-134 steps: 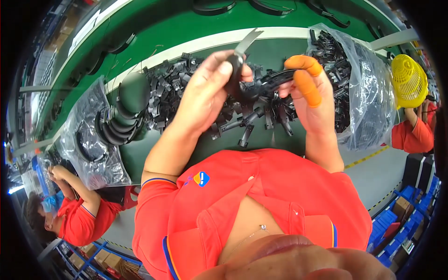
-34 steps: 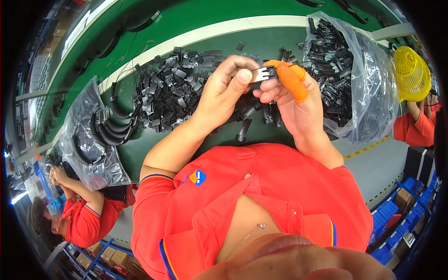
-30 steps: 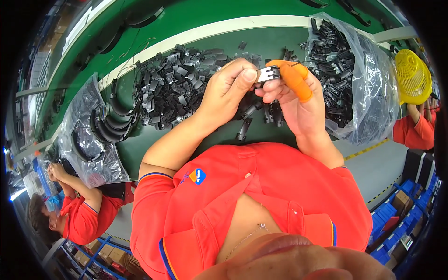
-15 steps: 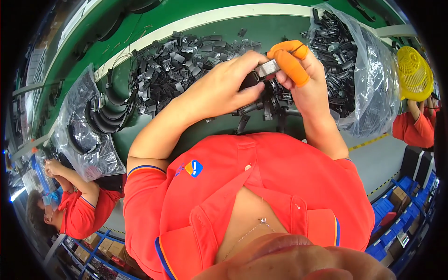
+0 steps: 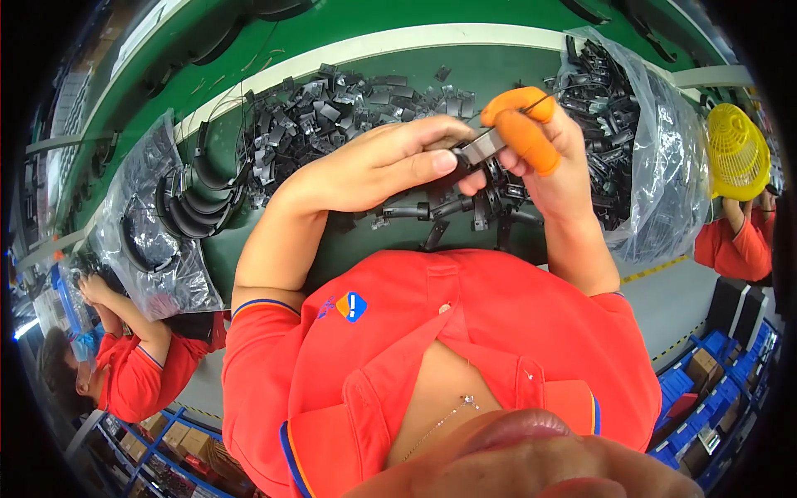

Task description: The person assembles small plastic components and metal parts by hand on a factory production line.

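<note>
Black-and-silver part (image 5: 484, 147) is held over a green worktable (image 5: 350, 243), grey floor (image 5: 664, 300) beyond.

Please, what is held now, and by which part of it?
The left hand holds a black part at its left side; the right hand, with orange finger covers, pinches its flat metal strip. Exact fingertip contact is partly hidden.

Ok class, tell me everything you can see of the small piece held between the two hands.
The small piece has a flat, silvery, metal-looking face and a black, plastic-looking end. It is held slanted over the green bench. The left hand grips the black end; orange-covered fingers of the right hand meet the silvery end. Fingers hide much of it, so its outline is unclear.
</note>
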Available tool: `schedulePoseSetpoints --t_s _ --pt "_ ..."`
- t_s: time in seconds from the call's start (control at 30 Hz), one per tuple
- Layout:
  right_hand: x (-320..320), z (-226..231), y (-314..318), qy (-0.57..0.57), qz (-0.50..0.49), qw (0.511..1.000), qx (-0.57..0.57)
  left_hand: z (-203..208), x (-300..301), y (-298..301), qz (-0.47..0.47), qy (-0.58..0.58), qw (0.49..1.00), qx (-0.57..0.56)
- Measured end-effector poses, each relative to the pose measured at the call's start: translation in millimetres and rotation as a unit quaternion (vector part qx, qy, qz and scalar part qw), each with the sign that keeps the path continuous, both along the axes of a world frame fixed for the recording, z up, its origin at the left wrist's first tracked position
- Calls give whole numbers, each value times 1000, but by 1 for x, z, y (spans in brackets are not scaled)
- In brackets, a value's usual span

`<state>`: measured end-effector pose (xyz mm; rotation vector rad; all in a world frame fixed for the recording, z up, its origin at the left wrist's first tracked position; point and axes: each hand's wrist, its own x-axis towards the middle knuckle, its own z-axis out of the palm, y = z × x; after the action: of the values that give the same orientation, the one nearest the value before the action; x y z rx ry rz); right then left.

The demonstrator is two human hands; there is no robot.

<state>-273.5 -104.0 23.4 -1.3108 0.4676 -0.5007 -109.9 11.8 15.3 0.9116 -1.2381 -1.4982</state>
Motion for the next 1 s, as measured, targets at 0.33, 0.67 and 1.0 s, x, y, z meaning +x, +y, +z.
schedulePoseSetpoints --t_s 0.33,0.67,1.0 --pt "64 -67 -74 193 -29 925 -326 7 53 17 222 380 872 -213" --pt "79 -98 -67 238 6 804 -545 8 12 9 379 91 898 -205" --pt "77 -86 -70 222 14 773 -595 9 6 7 394 84 893 -200"
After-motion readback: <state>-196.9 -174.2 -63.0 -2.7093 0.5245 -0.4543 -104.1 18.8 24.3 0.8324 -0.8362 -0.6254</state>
